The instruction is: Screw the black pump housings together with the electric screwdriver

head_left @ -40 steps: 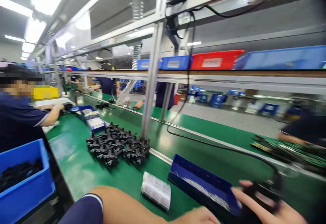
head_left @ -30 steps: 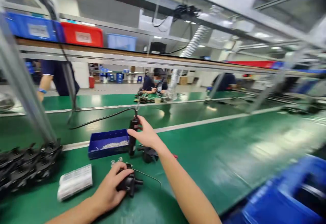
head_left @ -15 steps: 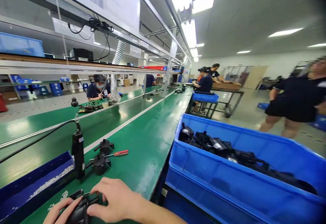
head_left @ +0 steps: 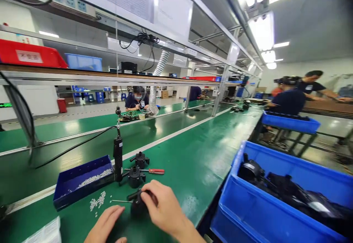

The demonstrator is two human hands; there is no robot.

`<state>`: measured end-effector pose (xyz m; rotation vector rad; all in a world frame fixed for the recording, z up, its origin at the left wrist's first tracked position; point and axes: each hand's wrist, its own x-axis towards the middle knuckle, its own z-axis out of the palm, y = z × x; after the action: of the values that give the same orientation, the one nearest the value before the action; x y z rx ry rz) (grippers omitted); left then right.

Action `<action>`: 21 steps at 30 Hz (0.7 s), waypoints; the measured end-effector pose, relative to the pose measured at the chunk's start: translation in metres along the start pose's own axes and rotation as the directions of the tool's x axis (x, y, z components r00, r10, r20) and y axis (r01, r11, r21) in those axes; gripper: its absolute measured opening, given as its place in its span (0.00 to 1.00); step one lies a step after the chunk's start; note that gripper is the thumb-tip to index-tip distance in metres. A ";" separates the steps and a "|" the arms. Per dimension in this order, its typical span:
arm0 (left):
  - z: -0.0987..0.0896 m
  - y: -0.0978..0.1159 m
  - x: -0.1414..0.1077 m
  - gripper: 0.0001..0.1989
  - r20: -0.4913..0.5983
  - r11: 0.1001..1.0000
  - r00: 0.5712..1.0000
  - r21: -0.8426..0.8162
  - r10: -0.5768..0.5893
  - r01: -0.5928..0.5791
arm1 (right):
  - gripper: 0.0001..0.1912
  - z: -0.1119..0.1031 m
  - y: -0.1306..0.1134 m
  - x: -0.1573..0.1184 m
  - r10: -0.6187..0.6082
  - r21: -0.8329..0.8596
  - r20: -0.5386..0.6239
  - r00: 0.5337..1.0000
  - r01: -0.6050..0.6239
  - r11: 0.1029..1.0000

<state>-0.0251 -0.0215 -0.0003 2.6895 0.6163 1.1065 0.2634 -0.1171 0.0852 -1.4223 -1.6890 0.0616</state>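
Note:
My right hand (head_left: 167, 208) is closed on a black plastic housing (head_left: 138, 207) at the near part of the bench. A thin metal rod (head_left: 121, 201) points left from it; where the rod ends is hidden. Lower left, my left hand (head_left: 104, 224) is open beside the housing, holding nothing, its thumb partly cut off by the frame. Small white pieces (head_left: 97, 200) lie loose beyond it. Two similar black housings (head_left: 135, 176) stand further back, near a red-handled screwdriver (head_left: 156, 171).
A dark blue tray (head_left: 66, 199) holds many small white pieces. A black electric screwdriver (head_left: 118, 158) hangs upright on its cable. Blue crates (head_left: 234, 195) with black parts stand right of the green bench (head_left: 190, 154). A white bag (head_left: 46, 232) lies lower left. People work further off.
The view has swung left. My left hand has come off the black housing and now lies apart from it. My right hand still grips the housing. The walking person at right is out of view.

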 end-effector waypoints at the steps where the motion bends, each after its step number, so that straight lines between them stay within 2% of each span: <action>1: 0.003 0.001 -0.003 0.30 0.043 1.000 0.999 -0.003 0.028 -0.028 | 0.11 -0.005 0.008 0.003 0.007 -0.032 0.006 1.000 -0.006 0.999; 4: 0.009 0.004 -0.011 0.33 0.199 0.992 0.972 -0.028 0.123 -0.119 | 0.12 -0.013 0.032 0.009 0.027 -0.089 0.045 0.999 -0.023 0.996; 6: 0.010 0.013 -0.014 0.37 0.331 0.990 0.933 -0.032 0.139 -0.136 | 0.12 -0.013 0.044 0.011 0.032 -0.113 0.079 0.996 -0.023 0.993; 9: 0.006 0.038 -0.015 0.40 0.488 0.999 0.872 0.005 0.036 -0.044 | 0.15 -0.006 0.053 0.009 0.024 -0.117 0.134 0.991 -0.008 0.993; 12: 0.003 0.065 -0.015 0.38 0.511 0.992 0.850 0.068 -0.129 0.110 | 0.23 0.007 0.057 0.004 -0.008 -0.180 0.180 0.984 0.041 0.983; 14: 0.001 0.078 -0.015 0.38 0.513 0.984 0.839 0.073 -0.179 0.165 | 0.24 0.015 0.060 0.003 -0.020 -0.251 0.190 0.982 0.069 0.965; 18: -0.004 0.091 -0.011 0.39 0.497 0.982 0.848 0.070 -0.185 0.173 | 0.25 0.026 0.065 0.013 -0.028 -0.372 0.183 0.983 0.096 0.923; 21: -0.006 0.094 -0.004 0.37 0.470 0.987 0.868 0.101 -0.161 0.128 | 0.26 0.030 0.063 0.034 -0.143 -0.444 0.127 0.982 0.185 0.877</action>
<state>-0.0021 -0.1077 0.0300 2.7582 0.7513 0.3578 0.2945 -0.0536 0.0524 -1.6222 -1.9806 -0.3972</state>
